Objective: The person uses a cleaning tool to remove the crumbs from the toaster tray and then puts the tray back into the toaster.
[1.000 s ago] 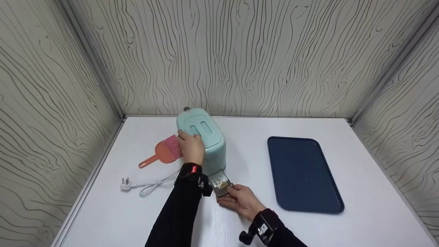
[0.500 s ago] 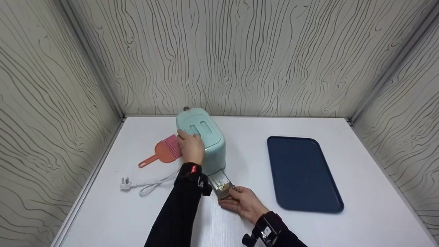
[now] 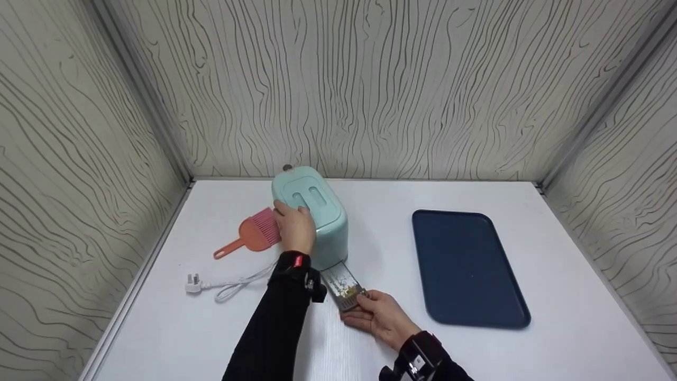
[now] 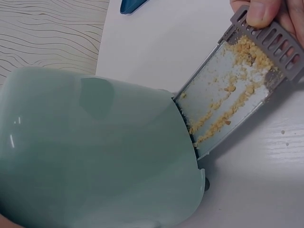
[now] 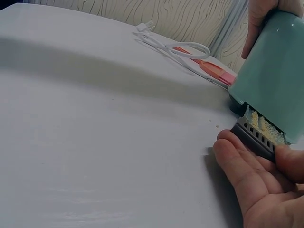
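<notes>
A mint-green toaster (image 3: 333, 235) stands on the white table. My left hand (image 3: 298, 228) holds it at its top left edge, with a finger reaching down the side in the right wrist view. My right hand (image 3: 382, 317) pinches the grey slotted end of a crumb tray (image 3: 342, 286), thumb above and fingers beneath. The tray sticks partly out of the toaster's lower near end; its inner part is hidden inside. Yellow crumbs (image 4: 251, 53) are heaped against the slotted end and run in lines along the metal in the left wrist view.
Left of the toaster lie an orange dustpan (image 3: 253, 236) with a pink bristled edge and a white cord with a plug (image 3: 194, 284). A dark blue tray (image 3: 470, 270) lies at the right. A few specks (image 5: 217, 126) dot the tabletop near the crumb tray.
My right hand has drawn the crumb tray slightly farther out, toward the near right. The left hand and the toaster have stayed in place.
</notes>
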`<state>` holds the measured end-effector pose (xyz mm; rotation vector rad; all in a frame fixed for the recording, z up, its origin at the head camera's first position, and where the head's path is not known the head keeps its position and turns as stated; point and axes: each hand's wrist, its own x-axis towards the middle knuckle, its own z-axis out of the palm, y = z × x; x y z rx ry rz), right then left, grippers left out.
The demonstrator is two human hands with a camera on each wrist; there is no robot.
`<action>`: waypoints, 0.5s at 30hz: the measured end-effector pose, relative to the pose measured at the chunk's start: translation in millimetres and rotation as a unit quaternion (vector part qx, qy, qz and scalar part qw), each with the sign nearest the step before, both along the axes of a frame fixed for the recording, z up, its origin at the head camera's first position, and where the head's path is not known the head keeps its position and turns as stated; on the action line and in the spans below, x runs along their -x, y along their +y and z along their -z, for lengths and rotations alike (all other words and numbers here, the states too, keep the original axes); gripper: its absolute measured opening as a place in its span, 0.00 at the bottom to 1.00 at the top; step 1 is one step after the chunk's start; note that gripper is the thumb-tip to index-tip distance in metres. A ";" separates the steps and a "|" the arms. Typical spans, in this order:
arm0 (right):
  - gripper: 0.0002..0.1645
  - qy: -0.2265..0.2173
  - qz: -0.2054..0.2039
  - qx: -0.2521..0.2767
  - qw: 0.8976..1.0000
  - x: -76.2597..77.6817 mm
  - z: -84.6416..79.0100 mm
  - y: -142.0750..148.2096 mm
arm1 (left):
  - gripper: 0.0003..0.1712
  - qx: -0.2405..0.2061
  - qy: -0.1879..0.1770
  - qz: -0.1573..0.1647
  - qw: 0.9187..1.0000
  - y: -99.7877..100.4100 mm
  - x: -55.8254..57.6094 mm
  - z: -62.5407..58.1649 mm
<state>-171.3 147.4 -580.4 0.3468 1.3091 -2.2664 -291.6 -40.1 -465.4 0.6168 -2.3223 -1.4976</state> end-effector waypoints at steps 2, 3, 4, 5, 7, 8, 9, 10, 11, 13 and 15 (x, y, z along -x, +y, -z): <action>0.17 0.001 0.001 -0.001 1.000 -0.7 -0.1 1.4 | 0.38 0.002 -0.003 -0.003 1.000 0.3 0.4 0.2; 0.17 0.003 0.001 -0.001 1.000 -1.1 -0.2 2.0 | 0.38 0.004 -0.004 -0.005 1.000 0.4 0.6 0.3; 0.17 0.004 0.001 -0.001 1.000 -1.6 -0.2 2.7 | 0.38 0.005 -0.004 -0.006 1.000 0.5 0.8 0.6; 0.17 0.006 0.001 -0.002 1.000 -2.2 -0.2 3.4 | 0.38 0.007 -0.004 -0.006 1.000 0.7 0.7 0.7; 0.16 0.010 -0.002 -0.003 1.000 -3.6 0.1 4.7 | 0.38 0.011 -0.003 -0.007 1.000 0.9 0.1 1.0; 0.16 0.012 -0.002 -0.004 1.000 -4.4 0.0 5.3 | 0.38 0.013 -0.001 -0.006 1.000 0.9 -0.3 1.2; 0.16 0.013 -0.003 -0.005 1.000 -5.2 0.0 5.9 | 0.38 0.013 0.001 -0.006 1.000 0.9 -0.7 1.3; 0.16 0.015 -0.005 -0.007 1.000 -6.0 0.1 6.4 | 0.38 0.014 0.003 -0.006 1.000 0.9 -1.1 1.5; 0.15 0.017 -0.005 -0.008 1.000 -6.8 0.2 7.0 | 0.38 0.013 0.005 -0.005 1.000 0.9 -1.4 1.6; 0.15 0.019 -0.006 -0.011 1.000 -8.4 -0.3 8.2 | 0.38 0.010 0.006 -0.001 1.000 0.7 -1.4 1.8; 0.15 0.020 -0.004 -0.012 1.000 -10.1 -1.0 9.6 | 0.39 0.006 0.004 0.005 1.000 0.1 -1.7 1.3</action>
